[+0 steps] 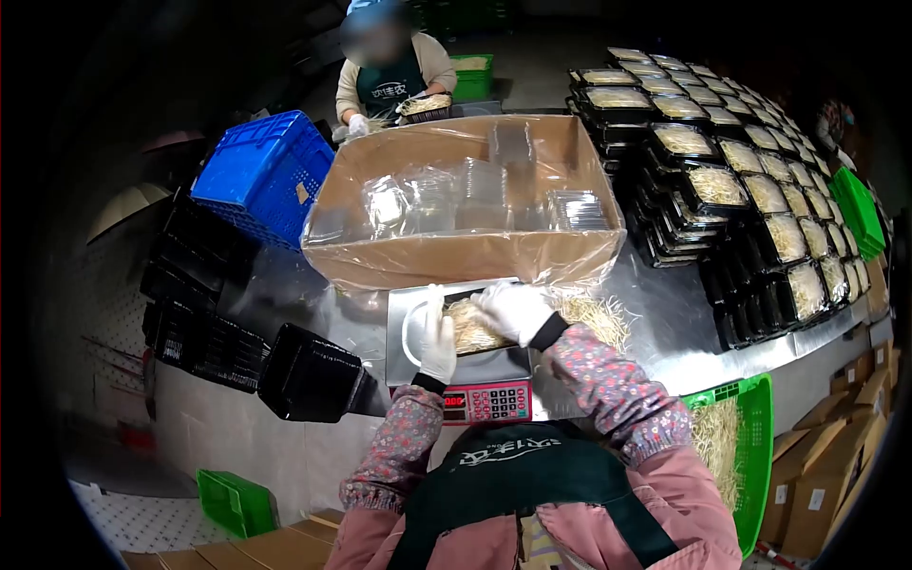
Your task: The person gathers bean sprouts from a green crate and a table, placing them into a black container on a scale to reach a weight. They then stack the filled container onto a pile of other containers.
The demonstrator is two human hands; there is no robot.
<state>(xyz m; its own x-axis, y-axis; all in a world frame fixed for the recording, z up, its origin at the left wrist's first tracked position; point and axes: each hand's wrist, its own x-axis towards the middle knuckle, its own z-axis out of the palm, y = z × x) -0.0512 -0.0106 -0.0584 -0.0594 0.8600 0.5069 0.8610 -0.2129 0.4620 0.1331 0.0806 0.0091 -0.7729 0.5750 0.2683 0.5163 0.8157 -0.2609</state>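
Note:
A black plastic tray of pale, thin-stemmed sprouts (475, 334) rests on the digital scale (404, 328), under my gloved hands. Along the tray's left side, my left hand (438, 340) lies with its fingers stretched out, touching the edge. My right hand (516, 313) reaches over from the right, fingers bent and closed on the sprouts in the tray; its fingertips are partly hidden. Loose sprouts (597, 320) lie in a heap right of the scale, behind my right wrist. Red digits glow on the scale's front panel (486, 403).
Beyond the scale stands a cardboard box (456, 255) of clear plastic lids. Filled packs (686, 142) are stacked at right, black trays (313, 372) at left. A blue crate (249, 176) stands back left; a green crate (757, 446) of sprouts is by my right. A co-worker (389, 81) holds a tray opposite.

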